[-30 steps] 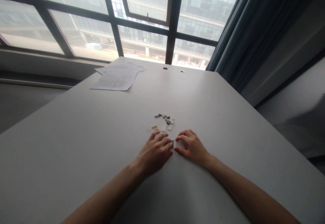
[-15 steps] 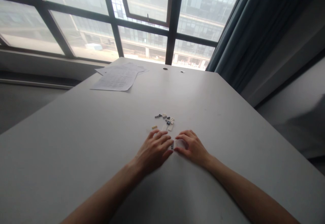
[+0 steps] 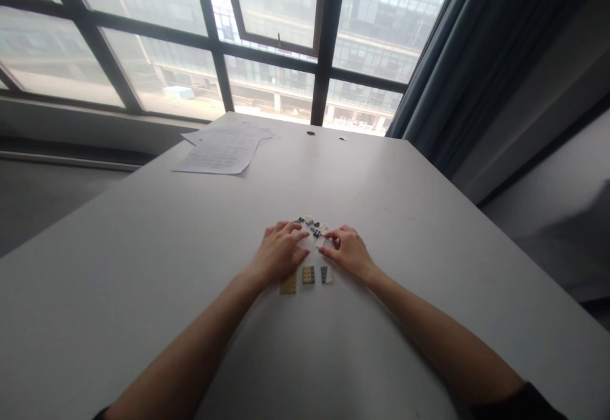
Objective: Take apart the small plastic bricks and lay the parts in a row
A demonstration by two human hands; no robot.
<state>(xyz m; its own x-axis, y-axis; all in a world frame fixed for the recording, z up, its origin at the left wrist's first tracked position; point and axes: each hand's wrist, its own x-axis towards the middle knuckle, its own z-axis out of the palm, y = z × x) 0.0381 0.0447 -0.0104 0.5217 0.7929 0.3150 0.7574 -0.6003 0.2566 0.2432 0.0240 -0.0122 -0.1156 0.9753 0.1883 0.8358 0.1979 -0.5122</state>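
Observation:
My left hand (image 3: 283, 248) rests low over the table, fingers curved and thumb apart, beside a pale flat piece whose contact with it is unclear. The finger and thumb of my right hand (image 3: 350, 248) are at the edges of a small white building-block plate (image 3: 320, 242). Just beyond the fingertips lies a small pile of dark and white building blocks (image 3: 316, 224). Nearer me are a tan plate (image 3: 288, 284), partly under my left wrist, a tan and dark grey studded block group (image 3: 308, 274), and a grey and white one (image 3: 326, 274).
All this lies on a white table (image 3: 381, 344). Several printed sheets of paper (image 3: 219, 153) are at its far left. Two round holes (image 3: 311, 133) show near the back edge. Windows stand behind, and a dark curtain (image 3: 443, 77) hangs at the right.
Both hands have moved forward from the grey and white block group toward the pile. That group and the tan ones now show on the table, uncovered. The camera view has shifted slightly.

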